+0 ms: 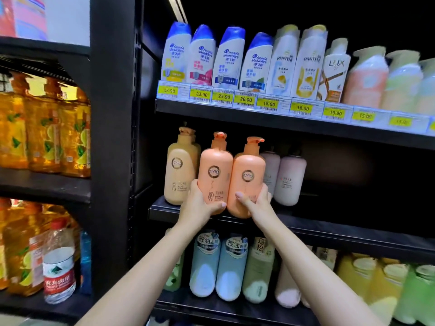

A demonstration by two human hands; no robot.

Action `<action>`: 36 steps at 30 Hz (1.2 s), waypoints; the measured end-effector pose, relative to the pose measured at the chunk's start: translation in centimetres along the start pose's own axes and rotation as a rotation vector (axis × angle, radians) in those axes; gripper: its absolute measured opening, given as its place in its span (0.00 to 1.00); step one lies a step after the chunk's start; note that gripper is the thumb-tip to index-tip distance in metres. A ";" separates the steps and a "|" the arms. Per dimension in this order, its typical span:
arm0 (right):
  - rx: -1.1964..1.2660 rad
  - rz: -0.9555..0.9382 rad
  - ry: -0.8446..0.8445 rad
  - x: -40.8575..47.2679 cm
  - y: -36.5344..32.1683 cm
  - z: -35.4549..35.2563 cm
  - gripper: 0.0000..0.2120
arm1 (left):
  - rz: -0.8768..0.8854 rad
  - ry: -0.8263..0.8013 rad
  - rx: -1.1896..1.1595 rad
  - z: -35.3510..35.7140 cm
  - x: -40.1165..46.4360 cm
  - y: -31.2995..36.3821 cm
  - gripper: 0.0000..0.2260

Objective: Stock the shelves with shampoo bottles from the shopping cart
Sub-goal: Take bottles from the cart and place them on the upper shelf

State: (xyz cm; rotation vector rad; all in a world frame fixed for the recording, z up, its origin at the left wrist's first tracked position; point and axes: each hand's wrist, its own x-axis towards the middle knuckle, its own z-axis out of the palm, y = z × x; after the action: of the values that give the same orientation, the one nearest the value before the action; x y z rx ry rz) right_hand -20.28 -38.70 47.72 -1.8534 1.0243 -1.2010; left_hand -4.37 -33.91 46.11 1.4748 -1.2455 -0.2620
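A dark store aisle is showing black metal shelving, and the middle shelf (329, 225) is standing at the centre of the view. Both arms are reaching up towards it. The left hand (200, 203) is wrapping around the lower part of one orange pump bottle (215, 170), and the right hand (255, 201) is gripping the lower part of a second orange pump bottle (249, 182). The two bottles are upright, touching side by side, and their bases are sitting at the front edge of the middle shelf; I cannot tell whether they are resting on it. Each hand is closing firmly on its own bottle, with the thumbs lying on the front.

Just left of them a tan pump bottle (180, 170) is standing on the same shelf, and to the right two pale pink bottles (289, 180) are standing further back. On the top shelf a row of white shampoo bottles with blue caps (211, 60) is lining up above yellow price tags (268, 104). Below, pale blue and green bottles (219, 267) are filling the lower shelf. At the left, yellow liquid bottles (44, 128) and a water bottle (58, 264) are sitting on another rack.
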 end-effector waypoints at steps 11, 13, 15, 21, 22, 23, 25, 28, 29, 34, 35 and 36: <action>-0.177 0.089 0.114 3.3 1.3 0.1 0.25 | -0.142 0.053 0.103 2.9 2.3 0.6 0.33; -0.164 0.112 0.111 3.9 1.6 0.2 0.26 | -0.159 0.062 0.162 3.4 2.6 0.8 0.32; -0.168 0.119 0.101 4.6 1.9 0.2 0.25 | -0.180 0.056 0.197 3.8 3.2 1.0 0.32; -0.302 0.134 0.074 5.8 1.9 1.0 0.25 | -0.227 -0.028 0.305 4.5 5.3 0.9 0.19; -0.319 0.137 0.071 5.9 1.9 1.1 0.27 | -0.222 -0.039 0.311 4.5 5.4 0.8 0.17; -0.331 0.142 0.067 6.0 2.0 1.3 0.27 | -0.218 -0.042 0.303 4.6 5.6 0.7 0.16; -0.346 0.151 0.068 6.2 2.1 1.4 0.27 | -0.230 -0.010 0.253 4.6 5.7 0.5 0.15; -0.316 0.148 0.102 6.1 2.2 1.3 0.26 | -0.247 0.073 0.124 4.4 5.7 0.4 0.13; -0.306 0.144 0.109 6.0 2.1 1.2 0.23 | -0.248 0.088 0.103 4.4 5.6 0.4 0.12; -0.300 0.105 0.206 5.6 2.1 1.2 0.13 | -0.241 0.117 0.123 4.3 5.1 0.7 0.12; -0.343 0.109 0.234 5.7 2.1 1.2 0.14 | -0.238 0.117 0.134 4.3 5.0 0.7 0.12; -0.401 0.122 0.252 5.7 2.2 1.3 0.15 | -0.232 0.116 0.148 4.3 4.9 0.8 0.11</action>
State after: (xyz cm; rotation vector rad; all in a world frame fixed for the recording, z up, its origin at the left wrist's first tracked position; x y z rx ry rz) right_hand -18.12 -44.59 47.64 -1.9287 1.5922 -1.2453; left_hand -5.90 -40.15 47.50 1.7402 -1.0188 -0.2379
